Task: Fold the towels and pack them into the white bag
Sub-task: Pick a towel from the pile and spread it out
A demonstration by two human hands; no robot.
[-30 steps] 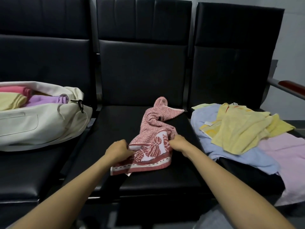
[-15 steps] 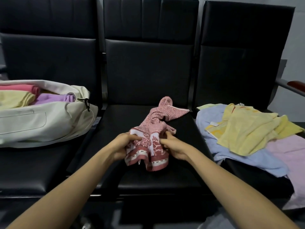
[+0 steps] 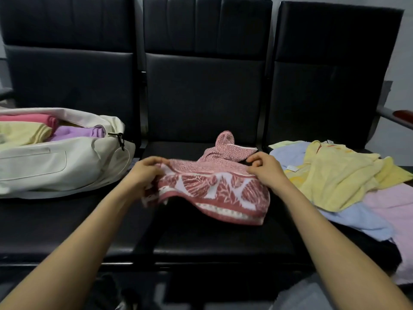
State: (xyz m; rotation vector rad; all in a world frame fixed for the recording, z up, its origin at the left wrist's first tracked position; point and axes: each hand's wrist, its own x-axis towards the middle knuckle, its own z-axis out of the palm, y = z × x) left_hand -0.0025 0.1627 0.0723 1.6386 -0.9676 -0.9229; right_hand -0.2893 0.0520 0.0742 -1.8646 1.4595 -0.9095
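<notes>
Pinching the red towel (image 3: 214, 189) along its top edge with the left hand (image 3: 145, 173) and the right hand (image 3: 266, 168), both clenched on cloth, stretching it wide just above the middle seat (image 3: 201, 238). Leaving its far end bunched on the seat behind. Not yet making a fold here, by the look of it.

Counting three folded towels already sitting in the white bag (image 3: 55, 162) on the left seat: pink, yellow, purple. Seeing more waiting loose on the right seat: a yellow towel (image 3: 335, 175) lying over a blue towel (image 3: 357, 220) and a pink towel (image 3: 397, 202). Reckoning roughly half done.

Finding bare seat under and in front of the cloth for laying it flat. Minding the seat's front edge below the hanging hem, and the pile just beside the right hand. Noting the bag's mouth gaping open, with room inside probably getting tight.
</notes>
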